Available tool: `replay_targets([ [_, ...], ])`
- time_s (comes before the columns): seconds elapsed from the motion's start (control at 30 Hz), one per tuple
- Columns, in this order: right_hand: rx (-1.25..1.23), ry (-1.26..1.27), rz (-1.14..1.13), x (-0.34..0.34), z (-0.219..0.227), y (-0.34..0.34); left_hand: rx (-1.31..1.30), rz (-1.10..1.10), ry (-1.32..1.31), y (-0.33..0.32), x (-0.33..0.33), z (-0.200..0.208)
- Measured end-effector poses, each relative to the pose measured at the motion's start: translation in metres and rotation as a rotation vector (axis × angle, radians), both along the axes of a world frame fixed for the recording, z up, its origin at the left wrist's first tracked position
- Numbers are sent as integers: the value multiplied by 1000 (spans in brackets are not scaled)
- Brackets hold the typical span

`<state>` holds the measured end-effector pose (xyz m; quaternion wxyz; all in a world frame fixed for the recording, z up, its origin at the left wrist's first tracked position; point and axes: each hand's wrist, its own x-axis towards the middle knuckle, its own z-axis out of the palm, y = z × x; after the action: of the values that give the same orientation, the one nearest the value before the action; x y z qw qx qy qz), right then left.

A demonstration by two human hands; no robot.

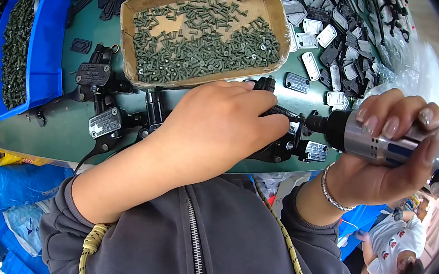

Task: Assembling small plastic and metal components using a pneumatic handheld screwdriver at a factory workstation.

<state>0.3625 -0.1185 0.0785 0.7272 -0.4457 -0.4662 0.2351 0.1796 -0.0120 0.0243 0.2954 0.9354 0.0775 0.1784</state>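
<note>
My left hand (227, 121) is closed around a black brake master cylinder (279, 152) at the middle of the table; the fingers hide much of it. My right hand (394, 117) grips a silver-and-black power screwdriver (359, 135), held level from the right. Its bit points left and meets the cylinder's cap area beside my left fingers; the exact contact is too small to tell. Left of my left forearm lie more black master cylinders with levers, one with a dark cap (94, 74) and one with a grey cap (105, 123).
A cardboard tray (124, 32) of dark green screws stands just beyond my hands. A blue bin (50, 45) of small dark parts is at the left. Grey and black cover plates (310, 66) pile up at the far right, near clear plastic wrap (417, 68). Another person (395, 243) is at lower right.
</note>
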Motion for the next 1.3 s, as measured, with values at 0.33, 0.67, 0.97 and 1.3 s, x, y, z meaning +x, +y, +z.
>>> replay_targets([
  [0.33, 28, 76, 10, -12, -9, -2, -152, 26, -3, -1, 2, -4],
  [0.67, 41, 68, 624, 29, 18, 5, -148, 32, -55, 3, 3, -10],
  [0.97, 126, -92, 378, -3, 16, 15, -348, 107, 79, 6, 6, 2],
  [1.3, 136, -88, 360, -18, 1, 21, -443, 143, 32, 5, 8, -5],
])
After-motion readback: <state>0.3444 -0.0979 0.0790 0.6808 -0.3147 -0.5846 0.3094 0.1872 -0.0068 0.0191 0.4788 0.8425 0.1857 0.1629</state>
